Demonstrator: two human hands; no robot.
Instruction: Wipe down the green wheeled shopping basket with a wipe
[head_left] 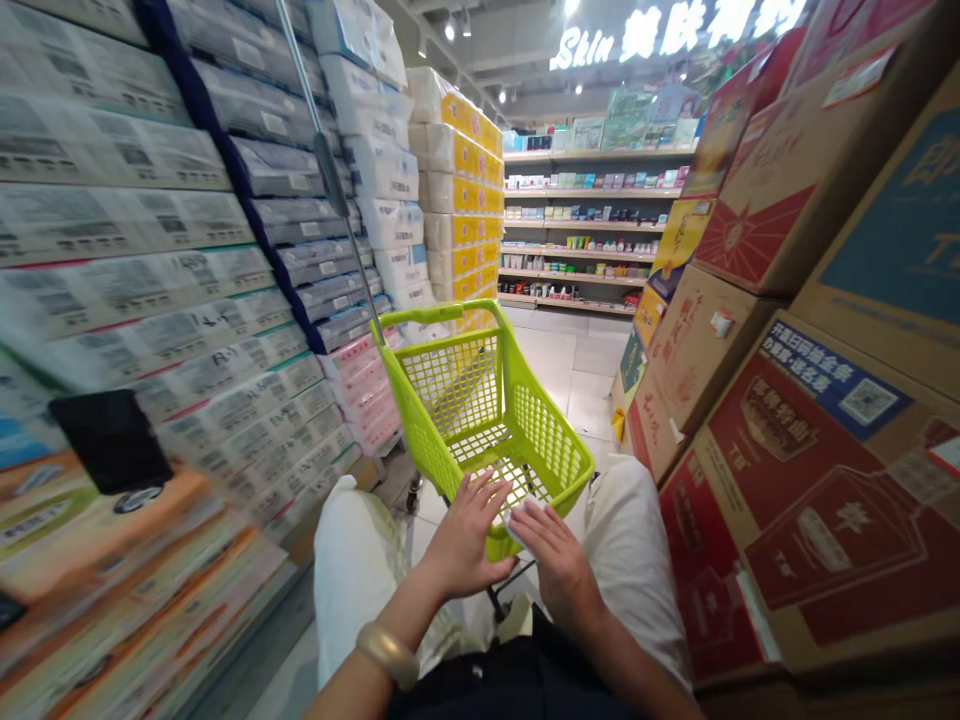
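A lime green shopping cart [480, 420] stands in the aisle right in front of me, its basket holding nothing I can see. My left hand [466, 535] rests on the cart's near rim with the fingers spread. My right hand [553, 555] lies beside it with fingers stretched out, over a small white thing [517, 522] at the rim that I cannot make out. A pale bracelet [387, 652] sits on my left wrist. My knees in white trousers show on either side of the cart.
Tall stacks of packaged tissue [187, 280] wall the left side. Stacked cardboard boxes [810, 400] wall the right. A yellow-and-white pack stack [459, 190] stands behind the cart. Shelves of small goods [585, 230] cross the far end under a lit sign.
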